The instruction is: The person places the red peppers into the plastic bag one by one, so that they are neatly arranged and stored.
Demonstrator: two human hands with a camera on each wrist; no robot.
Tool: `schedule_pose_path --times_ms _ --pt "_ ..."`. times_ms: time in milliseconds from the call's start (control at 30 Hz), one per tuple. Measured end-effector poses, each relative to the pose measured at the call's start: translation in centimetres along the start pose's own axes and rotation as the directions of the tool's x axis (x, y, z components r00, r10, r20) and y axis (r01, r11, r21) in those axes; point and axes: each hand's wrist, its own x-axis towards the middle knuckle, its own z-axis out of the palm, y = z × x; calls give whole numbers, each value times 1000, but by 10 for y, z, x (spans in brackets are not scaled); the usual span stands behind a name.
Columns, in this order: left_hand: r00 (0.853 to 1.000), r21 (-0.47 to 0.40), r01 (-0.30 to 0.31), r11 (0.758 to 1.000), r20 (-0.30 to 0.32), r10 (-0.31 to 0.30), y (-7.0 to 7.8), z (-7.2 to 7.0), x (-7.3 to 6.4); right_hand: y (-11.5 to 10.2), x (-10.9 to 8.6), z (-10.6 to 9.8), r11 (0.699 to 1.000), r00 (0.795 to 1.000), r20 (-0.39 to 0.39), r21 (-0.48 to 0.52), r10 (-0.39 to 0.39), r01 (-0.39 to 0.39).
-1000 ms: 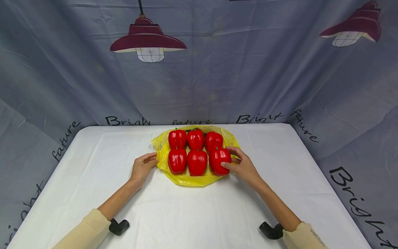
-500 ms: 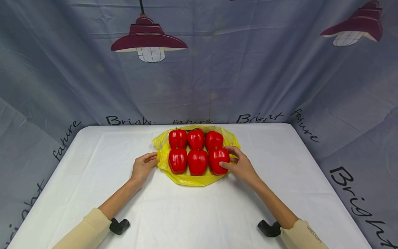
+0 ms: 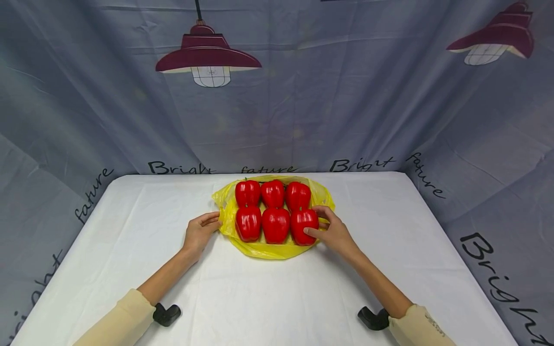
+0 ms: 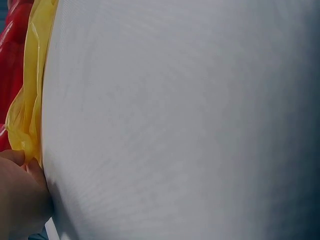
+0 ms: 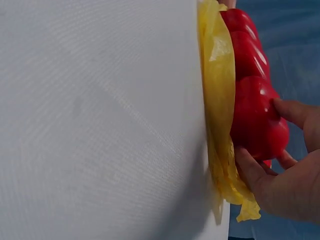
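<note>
Several glossy red bell peppers stand in two rows on a yellow plastic bag [image 3: 281, 252] spread near the far edge of the white table. My left hand [image 3: 201, 234] pinches the bag's left edge between thumb and fingers; the left wrist view shows this hand [image 4: 22, 197] at the yellow plastic. The right hand [image 3: 335, 232] grips the front right bell pepper [image 3: 303, 223], thumb on its near side and fingers round its right side. That bell pepper [image 5: 257, 120] sits beside its front-row neighbour in the right wrist view. Part of the bag is hidden under the peppers.
A white cloth [image 3: 277, 298] covers the table on all sides of the bag. Behind it hangs a grey-blue curtain [image 3: 277, 105] printed with lamps and lettering. Black curved pieces [image 3: 166, 315] are attached at both sleeve cuffs.
The right hand and its bell pepper have shifted slightly left, and since half a second ago slightly toward the near side. My left hand keeps its hold on the bag.
</note>
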Motion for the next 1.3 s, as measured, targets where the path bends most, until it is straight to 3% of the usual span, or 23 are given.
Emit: schedule_pose_path --times_ms 433,867,1100,1300 --pt "1000 -21 -5 1000 12 5 2 0 -2 -1 2 2 993 1000 -22 -117 6 -9" --pt "999 -1 -2 1000 47 2 1 -5 -1 -6 -1 -1 992 1000 -32 -129 0 -4" --pt "998 9 -4 1000 62 4 2 -12 -3 -8 -6 -10 988 992 -71 -120 -103 94" --pt "996 15 -2 1000 86 1 4 -18 -5 -10 -9 -23 955 964 -120 -214 -237 208"
